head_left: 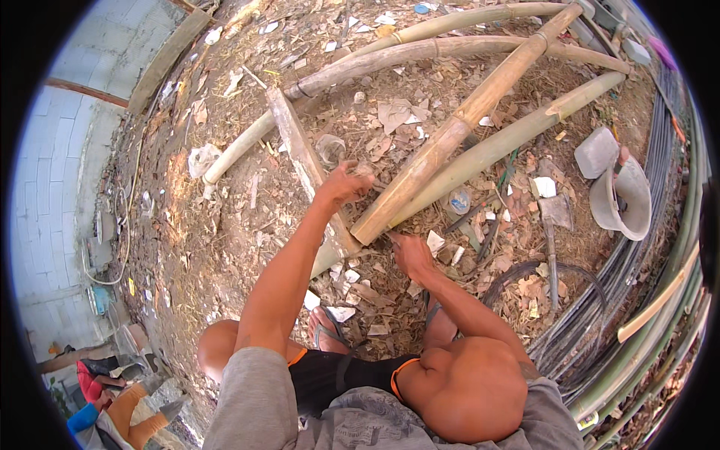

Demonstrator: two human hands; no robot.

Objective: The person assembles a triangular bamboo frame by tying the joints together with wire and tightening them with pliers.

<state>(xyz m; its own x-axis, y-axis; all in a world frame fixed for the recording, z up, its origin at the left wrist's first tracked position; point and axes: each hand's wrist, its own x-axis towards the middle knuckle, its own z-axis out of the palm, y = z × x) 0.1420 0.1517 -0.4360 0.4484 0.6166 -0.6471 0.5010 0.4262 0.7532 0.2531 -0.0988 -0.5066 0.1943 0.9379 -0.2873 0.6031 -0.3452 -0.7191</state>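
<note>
A thick, weathered bamboo pole (450, 135) slants down toward me, its near cut end resting by a wooden plank (296, 146). Beneath it lies a greener bamboo pole (517, 142). My left hand (346, 184) is just left of the thick pole, above the plank, with curled fingers; what they hold, if anything, is unclear. A clear plastic cup (330, 148) lies just beyond that hand. Close to the near ends of the two poles is my right hand (412, 256), its fingers bent and fingertips at the underside of the bamboo. Whatever it grips is hidden.
Two curved bamboo poles (360, 69) cross the ground farther off. At right are a hammer-like tool (553, 240), a broken pale container (628, 199), and bundled black rods (600, 307). Leaves and white shards litter the dirt. A block wall (56, 180) stands left.
</note>
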